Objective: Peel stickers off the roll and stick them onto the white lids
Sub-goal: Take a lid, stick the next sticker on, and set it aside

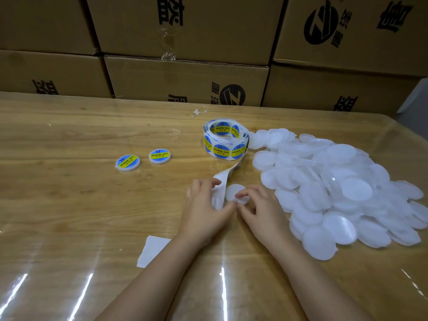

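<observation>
I see stacked cardboard boxes (185,82) walling off the tabletop's (69,205) far edge. One sticker roll (225,140) stands mid-table, with two labelled lids (127,162) to its left and a heap of bare lids (335,193) to its right. The left hand (203,209) pinches the roll's backing strip (222,181), and the right hand (261,209) grips one lid (232,192) just beside it. One paper scrap (151,251) lies near the left forearm.

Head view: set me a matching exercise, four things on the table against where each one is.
1 sticker roll
2 labelled lids
3 pile of blank lids
4 single blank lid

A heaped on the right side of the table
B held at the fingertips of the right hand
C side by side, left of the roll
D mid-table, its backing strip trailing to the left hand

Pairs: 1-D, 2-C, 3-A, 4-B
</observation>
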Demonstrator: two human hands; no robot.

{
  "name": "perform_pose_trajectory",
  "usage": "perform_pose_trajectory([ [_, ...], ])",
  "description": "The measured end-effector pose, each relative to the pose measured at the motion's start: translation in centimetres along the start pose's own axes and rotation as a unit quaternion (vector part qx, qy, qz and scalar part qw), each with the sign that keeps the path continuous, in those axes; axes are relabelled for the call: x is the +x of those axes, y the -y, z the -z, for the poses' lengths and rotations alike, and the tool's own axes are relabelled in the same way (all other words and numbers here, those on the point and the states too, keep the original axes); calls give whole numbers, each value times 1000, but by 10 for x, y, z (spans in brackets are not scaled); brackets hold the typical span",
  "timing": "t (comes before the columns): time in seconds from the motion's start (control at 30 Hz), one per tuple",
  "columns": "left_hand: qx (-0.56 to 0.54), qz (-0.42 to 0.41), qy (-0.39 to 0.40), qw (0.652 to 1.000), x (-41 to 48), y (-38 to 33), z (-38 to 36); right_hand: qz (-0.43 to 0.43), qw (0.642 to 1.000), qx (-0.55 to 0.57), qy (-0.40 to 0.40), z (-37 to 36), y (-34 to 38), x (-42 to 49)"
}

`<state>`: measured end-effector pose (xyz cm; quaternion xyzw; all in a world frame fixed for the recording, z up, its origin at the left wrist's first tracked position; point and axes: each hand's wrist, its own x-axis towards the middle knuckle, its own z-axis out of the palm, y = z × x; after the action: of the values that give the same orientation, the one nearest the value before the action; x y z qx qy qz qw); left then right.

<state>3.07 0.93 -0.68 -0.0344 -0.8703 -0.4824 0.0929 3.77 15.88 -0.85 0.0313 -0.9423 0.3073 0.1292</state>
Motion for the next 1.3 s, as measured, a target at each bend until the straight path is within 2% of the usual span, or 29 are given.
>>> perform_pose_trajectory([
  [0.03,72,-14,7,997,-1,-1,0,-2,1000,10,-3,0,0,0],
  [0.1,145,-19,13,989,-1,-1,0,-13,999,45,-9,1,0,2],
  [0.27,163,-10,-22,986,0,-3,2,28,996,78,-16,2,3,0],
  [0.37,125,-17,-40,991,1,-5,6,46,994,95,-13,2,4,-1],
  [0.53,-24,85,-38,995,9,-9,17,14,976,216,-19,5,5,1],
  [0.63,-182,102,-10,978,14,-16,24,-49,932,357,-33,7,6,2],
  [0.73,-332,124,73,932,13,-19,31,-89,850,516,-54,11,8,4],
  [0.8,-364,150,96,914,13,-17,31,-102,803,587,-28,13,8,5],
  [0.83,-370,154,101,911,13,-15,31,-102,793,600,-10,14,8,5],
  [1.0,-342,101,155,921,13,-11,31,-103,833,543,23,9,11,4],
  [1.07,-339,105,169,920,11,-11,31,-103,849,518,26,7,12,4],
  [1.17,-348,129,163,914,11,-14,31,-107,856,505,17,6,11,5],
  [1.3,-309,68,181,931,7,-12,28,-88,867,489,30,6,11,4],
])
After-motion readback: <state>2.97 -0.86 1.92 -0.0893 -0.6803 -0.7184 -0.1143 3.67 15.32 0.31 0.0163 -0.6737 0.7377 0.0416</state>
